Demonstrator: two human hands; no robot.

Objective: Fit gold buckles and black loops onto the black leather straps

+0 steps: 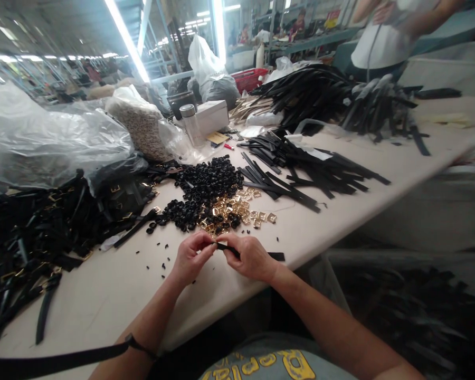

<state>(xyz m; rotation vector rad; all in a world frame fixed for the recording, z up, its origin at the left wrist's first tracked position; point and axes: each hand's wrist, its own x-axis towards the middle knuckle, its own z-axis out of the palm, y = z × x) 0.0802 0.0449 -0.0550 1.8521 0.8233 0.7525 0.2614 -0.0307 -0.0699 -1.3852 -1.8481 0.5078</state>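
Note:
Both hands meet over the table's front part, at the end of a short black strap (277, 257). My right hand (253, 257) is closed around the strap, whose other end sticks out to the right under the wrist. My left hand (190, 257) pinches at the strap's tip; fingers hide whether a small part is there too. Just beyond the fingertips lie gold-coloured square buckles (243, 208). Behind them is a heap of small black loops (211, 182). Tiny black bits (163, 265) are scattered left of my left hand.
Loose black straps (301, 163) lie behind to the right, with larger bundles (312, 92) farther back. At left is a big pile of buckled straps (31, 237) under clear plastic (55, 137). A glass bottle (190, 124) and white box (212, 116) stand behind. Another person (383, 42) stands across the table.

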